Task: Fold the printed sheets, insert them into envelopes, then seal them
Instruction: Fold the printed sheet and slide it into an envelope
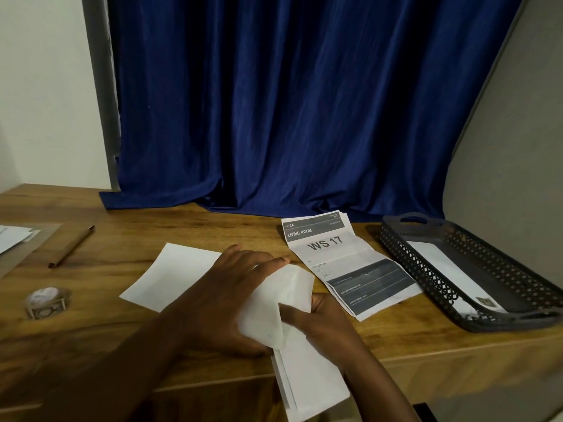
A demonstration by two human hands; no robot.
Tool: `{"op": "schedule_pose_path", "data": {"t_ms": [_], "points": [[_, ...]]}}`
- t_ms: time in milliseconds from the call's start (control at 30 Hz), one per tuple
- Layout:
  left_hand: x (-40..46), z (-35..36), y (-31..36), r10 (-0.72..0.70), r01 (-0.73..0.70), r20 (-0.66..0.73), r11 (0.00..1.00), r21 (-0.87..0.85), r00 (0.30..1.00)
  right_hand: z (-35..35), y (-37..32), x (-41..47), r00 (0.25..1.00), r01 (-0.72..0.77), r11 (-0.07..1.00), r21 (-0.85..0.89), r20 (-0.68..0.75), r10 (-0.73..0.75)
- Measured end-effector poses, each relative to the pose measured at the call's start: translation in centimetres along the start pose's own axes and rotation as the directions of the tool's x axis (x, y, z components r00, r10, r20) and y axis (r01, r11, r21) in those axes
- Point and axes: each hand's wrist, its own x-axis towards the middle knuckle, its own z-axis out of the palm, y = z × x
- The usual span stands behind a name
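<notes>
Setting: wooden desk [426, 339] against a deep blue curtain [304, 102], seen from above by a head camera.
Left hand: the left hand [225, 300] lies over a white envelope [274, 306], fingers fairly straight and pressing its upper part toward the desk.
Right hand: the right hand [320, 318] grips the envelope's right edge, fingers curled round the bulging paper.
Envelope: held between both hands at the desk's front edge, its lower end hanging past the edge; whether a sheet is already inside cannot be told.
Printed sheets: a creased stack [344, 260] lies just beside the hands on the right, top sheet reading "WS 17".
Other paper: a blank white sheet [170, 275] lies flat under the left wrist.
Nearby: tape roll [45, 301] and pen [71, 246] to the left; dark tray [475, 269] to the right holding a white envelope.
Risk: the bulge suggests the paper may crumple or tear if pressed harder.
Risk: the overhanging end could slip off the desk if the grip loosens.
</notes>
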Motion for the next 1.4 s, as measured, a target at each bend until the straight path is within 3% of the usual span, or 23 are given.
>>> {"op": "schedule_pose_path", "data": {"t_ms": [500, 867, 1000, 1067, 1200, 1400], "points": [[-0.2, 0.2, -0.5, -0.045, 0.042, -0.058, 0.998, -0.040, 0.997, 0.4, -0.2, -0.5, 0.999, 0.045, 0.997, 0.069, -0.020, -0.043], [0.0, 0.2, -0.2, 0.018, -0.017, -0.117, 1.000, 0.003, 0.993, 0.3, -1.2, -0.9, 0.998, -0.064, 0.995, 0.071, 0.009, 0.064], [-0.1, 0.2, -0.9, -0.028, 0.029, -0.184, 1.000, -0.002, 0.982, -1.0, -0.8, -1.3, 0.999, -0.009, 0.993, 0.116, 0.041, 0.004], [-0.1, 0.3, -1.2, -0.058, 0.063, -0.204, 0.998, 0.019, 0.977, -2.1, -0.3, -1.6, 0.999, 0.051, 0.990, 0.132, -0.009, -0.050], [0.0, 0.6, -1.7, -0.108, 0.122, -0.240, 0.991, 0.045, 0.965, -5.4, -0.3, -2.3, 0.962, 0.234, 0.972, 0.000, -0.144, -0.232], [0.2, 0.9, -1.9, -0.115, 0.141, -0.249, 0.986, 0.089, 0.962, -9.2, -2.4, -3.7, 0.950, 0.287, 0.955, -0.080, -0.105, -0.294]]}}
